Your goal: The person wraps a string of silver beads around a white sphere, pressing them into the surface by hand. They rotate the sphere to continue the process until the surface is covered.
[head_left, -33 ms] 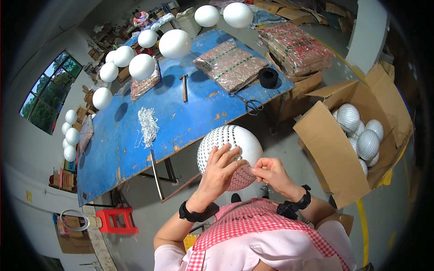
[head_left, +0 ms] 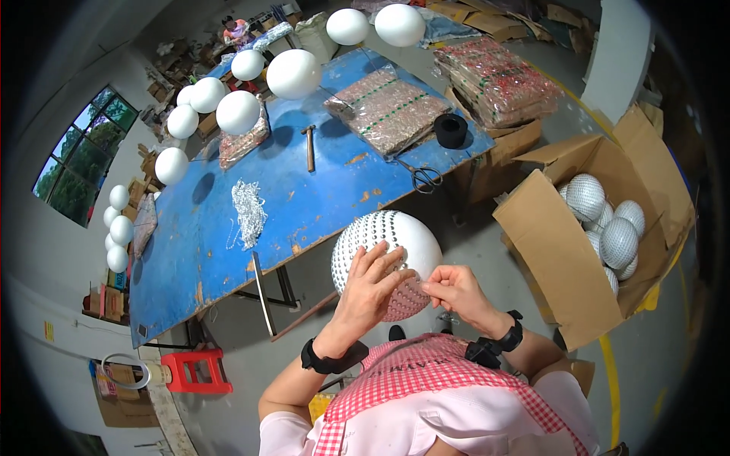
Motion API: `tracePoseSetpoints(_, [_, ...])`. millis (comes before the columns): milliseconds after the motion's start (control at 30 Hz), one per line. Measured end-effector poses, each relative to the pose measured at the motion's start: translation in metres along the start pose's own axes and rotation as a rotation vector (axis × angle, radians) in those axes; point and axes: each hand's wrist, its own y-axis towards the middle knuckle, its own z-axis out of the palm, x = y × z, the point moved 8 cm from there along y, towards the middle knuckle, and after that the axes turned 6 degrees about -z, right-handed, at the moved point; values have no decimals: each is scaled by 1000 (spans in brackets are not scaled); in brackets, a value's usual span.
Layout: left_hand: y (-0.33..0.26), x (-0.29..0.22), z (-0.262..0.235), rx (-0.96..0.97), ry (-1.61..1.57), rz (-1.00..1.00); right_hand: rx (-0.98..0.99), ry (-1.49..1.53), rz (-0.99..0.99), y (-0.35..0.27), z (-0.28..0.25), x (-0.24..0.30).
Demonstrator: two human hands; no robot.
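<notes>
A large white ball (head_left: 384, 239), partly covered in rows of small silver beads, sits in front of my chest. My left hand (head_left: 371, 287) lies spread on its near side and holds it steady. My right hand (head_left: 455, 292) pinches the end of a bead strand (head_left: 417, 287) against the ball's lower right, where a pinkish patch (head_left: 401, 305) of beads shows. Both wrists wear black bands. My checked apron fills the lower edge.
A blue table (head_left: 304, 205) holds a silver bead pile (head_left: 249, 213), a hammer (head_left: 309, 148), scissors (head_left: 426, 178), a black roll (head_left: 451, 131) and wrapped bead sheets (head_left: 388, 110). Plain white balls (head_left: 293, 74) hang above it. An open cardboard box (head_left: 547, 258) of beaded balls (head_left: 617, 242) stands right. Red stool (head_left: 198, 371) lower left.
</notes>
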Motion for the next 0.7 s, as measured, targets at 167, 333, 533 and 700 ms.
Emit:
tracePoseSetpoints(167, [2, -8, 1, 35, 70, -8, -14, -175, 74, -1, -5, -7])
tracePoseSetpoints(333, [-1, -4, 3, -26, 102, -53, -34, -156, 157, -8, -11, -20])
tracePoseSetpoints(533, [-9, -10, 2, -37, 139, 0, -37, 25, 111, -12, -17, -35])
tracePoseSetpoints(700, [-5, -10, 3, -4, 146, 3, -40, 42, 88, -13, -17, -39])
